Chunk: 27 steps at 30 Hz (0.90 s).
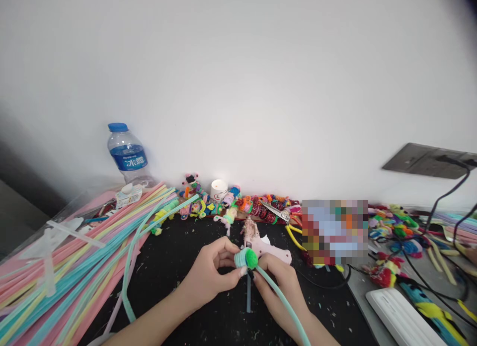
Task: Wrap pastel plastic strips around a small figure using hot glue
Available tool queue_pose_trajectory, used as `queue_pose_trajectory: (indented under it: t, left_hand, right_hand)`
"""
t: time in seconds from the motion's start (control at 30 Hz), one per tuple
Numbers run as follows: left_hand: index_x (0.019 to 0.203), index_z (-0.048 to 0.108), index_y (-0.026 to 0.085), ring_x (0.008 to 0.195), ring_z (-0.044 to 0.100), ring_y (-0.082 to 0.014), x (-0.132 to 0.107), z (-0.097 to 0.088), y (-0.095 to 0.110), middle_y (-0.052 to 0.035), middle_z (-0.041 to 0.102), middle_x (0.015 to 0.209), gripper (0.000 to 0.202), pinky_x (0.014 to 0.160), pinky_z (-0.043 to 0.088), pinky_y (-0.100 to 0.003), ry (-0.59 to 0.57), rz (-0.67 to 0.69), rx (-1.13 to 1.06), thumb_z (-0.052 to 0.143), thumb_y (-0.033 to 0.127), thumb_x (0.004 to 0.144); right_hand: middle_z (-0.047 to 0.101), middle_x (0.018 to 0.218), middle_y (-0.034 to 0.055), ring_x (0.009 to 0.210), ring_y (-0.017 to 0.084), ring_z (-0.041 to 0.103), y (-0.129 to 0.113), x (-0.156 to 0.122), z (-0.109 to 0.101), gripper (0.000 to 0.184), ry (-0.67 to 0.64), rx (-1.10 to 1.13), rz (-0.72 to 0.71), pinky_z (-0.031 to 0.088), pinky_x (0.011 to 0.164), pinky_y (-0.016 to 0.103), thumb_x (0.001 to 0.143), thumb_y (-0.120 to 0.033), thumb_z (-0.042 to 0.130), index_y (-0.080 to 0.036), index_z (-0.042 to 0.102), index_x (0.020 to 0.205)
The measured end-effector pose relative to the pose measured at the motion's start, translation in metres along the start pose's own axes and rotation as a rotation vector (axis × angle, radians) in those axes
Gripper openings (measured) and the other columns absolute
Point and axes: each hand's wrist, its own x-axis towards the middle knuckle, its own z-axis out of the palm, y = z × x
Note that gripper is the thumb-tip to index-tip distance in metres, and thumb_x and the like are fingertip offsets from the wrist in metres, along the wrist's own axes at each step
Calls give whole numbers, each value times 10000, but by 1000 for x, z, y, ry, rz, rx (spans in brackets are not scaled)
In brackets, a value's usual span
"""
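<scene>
My left hand [214,269] is closed round a small coil of pale mint pipe cleaner [240,258], thumb below and fingers above. A fuzzy bright green end [252,258] caps the coil's right side. My right hand [278,284] is closed at that side, its fingertips against the coil beside a small black bit. From there a long mint pipe cleaner tail [285,302] runs down across my right hand. Just behind my hands lies a pink glue gun [274,250] on the black mat [208,321]. Below the coil is a translucent glue stick [248,295].
Pastel pipe cleaners [85,266] spread over the left side. A water bottle [128,154] stands by the wall. Finished fuzzy figures, a paper cup [218,189] and scissors [275,211] line the back. A white power strip or box [400,316] and black cables lie right.
</scene>
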Motion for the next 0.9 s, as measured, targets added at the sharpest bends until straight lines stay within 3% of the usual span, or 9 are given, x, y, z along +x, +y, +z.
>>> queue_pose_trajectory:
  t: [0.23,0.33,0.43,0.5,0.67,0.9]
  left_hand:
    - [821,521,165,763,590,-139,3,-2,-1,-2,622,785,180,696,459,-248,3,-30,-84,664,157,712]
    - [816,545,156,771,597,-136,5,-3,1,-4,637,804,179,696,443,-234,8,-60,-142,685,179,706]
    - [829,567,148,797,613,-148,6,-4,2,-15,664,829,205,736,444,-248,-11,-112,-190,709,183,686]
    - [856,577,145,816,620,-157,6,-5,2,-23,681,826,223,761,446,-260,-33,-148,-204,715,187,685]
    - [897,600,140,784,612,-143,6,-5,0,-35,690,849,277,742,462,-255,-42,-212,-205,737,204,666]
    - [869,585,157,745,603,-134,8,-5,-3,-14,641,866,291,685,510,-266,7,-239,-248,756,192,636]
  right_hand:
    - [469,623,-27,553,118,437,0,0,-2,140,-26,-30,26,346,522,217,815,-165,494,-198,453,686]
    - [486,651,-21,521,117,422,2,0,-2,53,41,-85,93,352,488,219,790,-168,535,-195,494,770]
    - [520,712,-9,509,122,415,7,-1,-2,245,108,-100,122,365,463,227,759,-166,578,-186,485,985]
    - [560,786,11,537,132,451,8,-1,-3,346,114,-92,86,397,488,237,770,-154,573,-195,462,1095]
    - [614,940,39,839,187,577,0,4,-10,296,59,-8,-91,458,744,290,823,-100,522,-238,535,1084]
    - [617,889,35,784,176,573,2,3,-7,294,81,6,-104,461,702,281,822,-90,528,-225,546,1082]
